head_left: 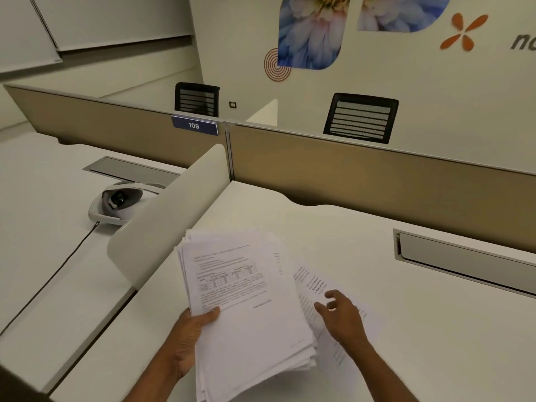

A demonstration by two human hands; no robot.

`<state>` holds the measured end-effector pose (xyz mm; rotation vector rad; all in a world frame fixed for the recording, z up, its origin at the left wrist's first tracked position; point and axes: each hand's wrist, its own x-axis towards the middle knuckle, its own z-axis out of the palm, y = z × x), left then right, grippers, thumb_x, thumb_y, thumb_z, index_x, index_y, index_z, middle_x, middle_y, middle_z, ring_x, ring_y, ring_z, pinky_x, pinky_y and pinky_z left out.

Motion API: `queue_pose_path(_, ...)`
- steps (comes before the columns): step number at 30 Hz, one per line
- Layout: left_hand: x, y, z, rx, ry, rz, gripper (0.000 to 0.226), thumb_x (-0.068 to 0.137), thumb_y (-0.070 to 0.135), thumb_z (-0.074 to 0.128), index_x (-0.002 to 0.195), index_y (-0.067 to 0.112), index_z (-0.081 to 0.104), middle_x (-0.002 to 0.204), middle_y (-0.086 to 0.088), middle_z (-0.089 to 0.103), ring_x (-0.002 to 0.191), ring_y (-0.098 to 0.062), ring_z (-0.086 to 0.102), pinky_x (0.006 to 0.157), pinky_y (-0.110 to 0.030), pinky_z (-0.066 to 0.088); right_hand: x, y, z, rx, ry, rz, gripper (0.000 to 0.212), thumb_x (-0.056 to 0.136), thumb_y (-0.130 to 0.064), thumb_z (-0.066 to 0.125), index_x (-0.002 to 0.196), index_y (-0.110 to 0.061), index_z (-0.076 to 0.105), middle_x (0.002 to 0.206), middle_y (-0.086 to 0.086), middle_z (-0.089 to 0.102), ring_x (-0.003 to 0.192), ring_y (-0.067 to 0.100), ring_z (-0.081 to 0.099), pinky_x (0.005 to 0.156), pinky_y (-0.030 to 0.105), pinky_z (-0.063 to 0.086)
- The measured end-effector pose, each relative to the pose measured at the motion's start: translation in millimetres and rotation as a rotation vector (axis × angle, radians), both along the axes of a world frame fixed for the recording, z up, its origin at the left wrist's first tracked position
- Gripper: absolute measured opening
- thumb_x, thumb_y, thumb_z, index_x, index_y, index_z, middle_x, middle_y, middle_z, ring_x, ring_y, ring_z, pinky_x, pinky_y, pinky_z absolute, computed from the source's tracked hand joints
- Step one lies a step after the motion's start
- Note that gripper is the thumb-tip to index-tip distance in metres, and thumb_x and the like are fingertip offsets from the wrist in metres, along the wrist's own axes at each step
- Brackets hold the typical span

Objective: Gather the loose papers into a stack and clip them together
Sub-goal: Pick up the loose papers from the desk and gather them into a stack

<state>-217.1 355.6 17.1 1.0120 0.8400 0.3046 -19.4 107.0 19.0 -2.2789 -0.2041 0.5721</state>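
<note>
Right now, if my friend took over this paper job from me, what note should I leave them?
Left hand: grips the stack of papers at its left edge, thumb on top.
Right hand: open, fingers spread over a loose sheet; I cannot tell if it touches.
Where things are: the loose sheet lies on the desk, just right of the stack and partly tucked under it.
Done: most papers are gathered, though the edges are uneven.
Left: add the loose sheet, square up the stack, then clip it. No clip is in view, so find one.

Left hand [191,329], right hand [342,317] bare; forearms [385,372] bare, uncovered down to bottom frame edge.
</note>
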Motion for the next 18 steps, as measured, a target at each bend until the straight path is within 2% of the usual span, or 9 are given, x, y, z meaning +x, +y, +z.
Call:
queue_pose_path(3, -1, 22, -9, 0.081, 0.056, 0.031, 0.044, 0.090, -0.004, 0.066, 0.133, 0.004, 0.062, 0.128, -0.018, 0.068, 0.113, -0.035, 0.065, 0.106, -0.047, 0.047, 14, 11, -21, -0.218, -0.098, 0.064, 0.061, 0.090, -0.037, 0.070, 0.143, -0.016, 0.048, 0.138, 0.012, 0.059, 0.127, 0.029, 0.057, 0.104, 0.040, 0.049)
queue_pose_path(8, -13, 35, -30, 0.087, 0.134, 0.038, 0.046, 0.091, -0.001, 0.067, 0.136, 0.007, 0.059, 0.127, -0.015, 0.068, 0.109, -0.033, 0.065, 0.102, -0.043, 0.048, 17, 31, -35, -0.398, -0.161, 0.261, 0.078, 0.086, -0.048, 0.069, 0.151, -0.022, 0.035, 0.148, 0.007, 0.044, 0.136, 0.028, 0.041, 0.112, 0.045, 0.038)
queue_pose_path(11, -16, 35, -46, 0.059, 0.217, 0.043, 0.048, 0.091, -0.002, 0.066, 0.138, 0.006, 0.058, 0.130, -0.016, 0.067, 0.112, -0.036, 0.065, 0.104, -0.050, 0.049, 24, 40, -35, -0.527, -0.193, 0.334, 0.096, 0.078, -0.060, 0.071, 0.153, -0.020, 0.027, 0.154, 0.009, 0.033, 0.140, 0.031, 0.033, 0.112, 0.048, 0.035)
queue_pose_path(14, -18, 33, -58, 0.078, 0.274, 0.054, 0.049, 0.092, -0.006, 0.062, 0.139, 0.006, 0.057, 0.133, -0.018, 0.065, 0.116, -0.038, 0.063, 0.107, -0.053, 0.047, 34, 46, -31, -0.594, -0.163, 0.359, 0.105, 0.070, -0.064, 0.075, 0.152, -0.020, 0.027, 0.152, 0.009, 0.033, 0.139, 0.031, 0.034, 0.112, 0.049, 0.036)
queue_pose_path(18, -15, 25, -60, 0.063, 0.284, 0.059, 0.049, 0.094, -0.004, 0.060, 0.140, 0.011, 0.056, 0.132, -0.013, 0.066, 0.115, -0.036, 0.064, 0.105, -0.052, 0.048, 43, 49, -32, -0.595, -0.109, 0.390, 0.104, 0.065, -0.064, 0.080, 0.148, -0.021, 0.033, 0.145, 0.005, 0.045, 0.133, 0.027, 0.042, 0.110, 0.046, 0.039)
